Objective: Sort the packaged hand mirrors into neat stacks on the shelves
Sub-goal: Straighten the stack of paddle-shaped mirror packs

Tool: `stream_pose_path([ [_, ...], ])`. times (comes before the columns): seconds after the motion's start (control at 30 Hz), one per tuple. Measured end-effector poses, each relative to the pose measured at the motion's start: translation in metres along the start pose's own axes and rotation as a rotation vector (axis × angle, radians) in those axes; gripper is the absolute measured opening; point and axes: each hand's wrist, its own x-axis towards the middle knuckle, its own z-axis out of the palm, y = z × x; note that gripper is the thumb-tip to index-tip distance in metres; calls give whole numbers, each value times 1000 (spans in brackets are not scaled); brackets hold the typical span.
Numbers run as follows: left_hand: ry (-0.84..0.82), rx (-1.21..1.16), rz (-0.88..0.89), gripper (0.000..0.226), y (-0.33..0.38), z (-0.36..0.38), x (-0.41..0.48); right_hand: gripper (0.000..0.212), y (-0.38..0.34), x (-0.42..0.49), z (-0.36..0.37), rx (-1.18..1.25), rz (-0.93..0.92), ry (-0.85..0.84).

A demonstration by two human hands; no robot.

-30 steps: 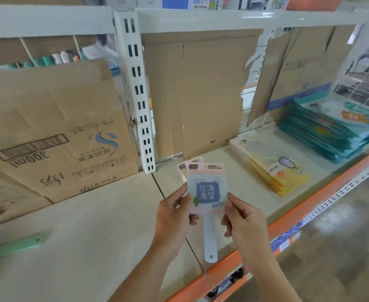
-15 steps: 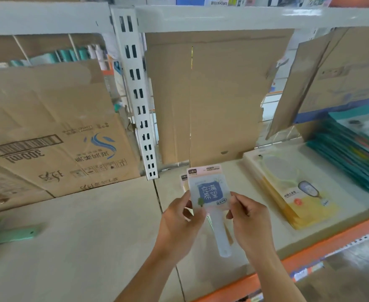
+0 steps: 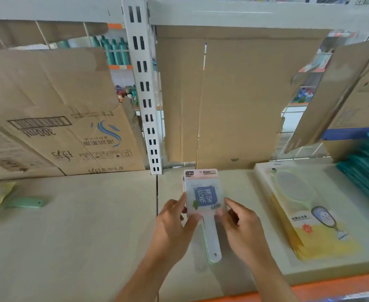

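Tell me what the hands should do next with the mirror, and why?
Probably lower the packaged mirror flat onto the shelf board right under it. The left hand and right hand both pinch its sides over the board, and the spot beside the yellow stack has room to start a neat pile.

Mirror pack pinched between my left hand and right hand, over the shelf. Stack lies right of my right hand, second stack beyond it. Upright and cardboard behind.
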Motion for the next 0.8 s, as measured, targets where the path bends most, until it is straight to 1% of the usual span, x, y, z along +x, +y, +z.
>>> stream_pose_path([
  [0.07,22,-5,-2,41,0,2,-1,17,4,2,1,-8,-7,-3],
  [0.17,24,-16,-44,39,-3,4,-1,15,10,3,5,-9,-8,1],
  [0.23,19,17,-59,41,-5,6,-2,21,15,5,7,1,13,1],
  [0.33,40,78,-38,47,-8,10,-3,32,18,6,6,16,30,-19],
  [0.57,44,122,13,45,-13,12,-8,43,25,5,11,-44,-3,-4],
  [0.8,32,187,-32,53,-13,16,-8,41,32,5,15,-80,-23,-1],
])
